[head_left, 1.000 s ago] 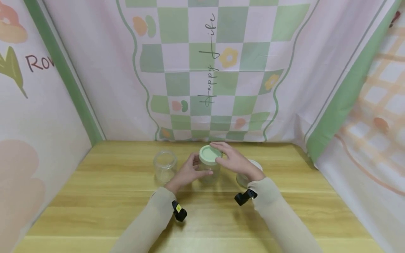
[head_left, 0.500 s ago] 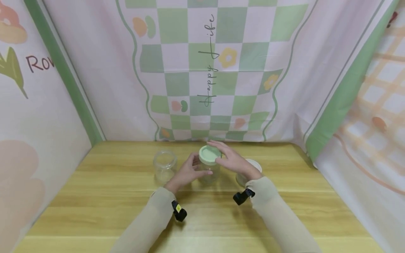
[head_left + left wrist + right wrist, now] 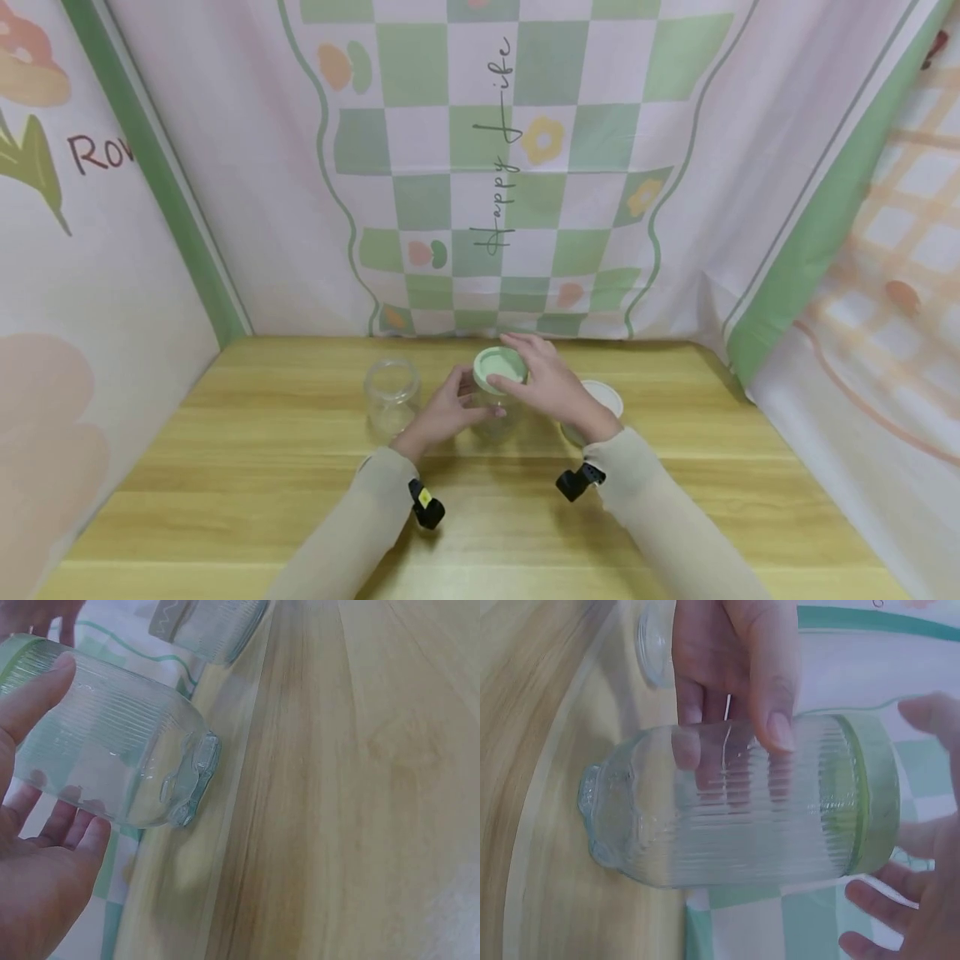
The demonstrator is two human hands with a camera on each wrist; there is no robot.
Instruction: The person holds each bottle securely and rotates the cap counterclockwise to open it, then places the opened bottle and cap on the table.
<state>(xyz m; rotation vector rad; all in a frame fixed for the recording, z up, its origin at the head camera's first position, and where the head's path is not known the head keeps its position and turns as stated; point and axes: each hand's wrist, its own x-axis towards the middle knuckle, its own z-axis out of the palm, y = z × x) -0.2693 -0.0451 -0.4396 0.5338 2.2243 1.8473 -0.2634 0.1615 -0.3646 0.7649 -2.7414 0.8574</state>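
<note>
A clear ribbed glass jar (image 3: 495, 421) with a pale green lid (image 3: 501, 367) stands upright at the middle of the table. My left hand (image 3: 446, 408) grips its side, the thumb (image 3: 56, 679) across the front and the fingers behind, seen through the glass (image 3: 727, 802). Over the lid is my right hand (image 3: 551, 387), its thumb across the near part and its fingers at the far edge. In the right wrist view, those fingers (image 3: 877, 904) are spread loosely about the green lid (image 3: 874, 795), with gaps showing; I cannot tell how firmly they touch.
A lidless glass jar (image 3: 392, 400) stands to the left. To the right, a jar with a white lid (image 3: 606, 396) is partly behind my right wrist. Printed curtains hang behind the wooden table (image 3: 480, 533) and on both sides.
My right thumb has shifted left over the top of the green lid, and the right hand has turned slightly. My left hand keeps its hold on the jar, which stays in place.
</note>
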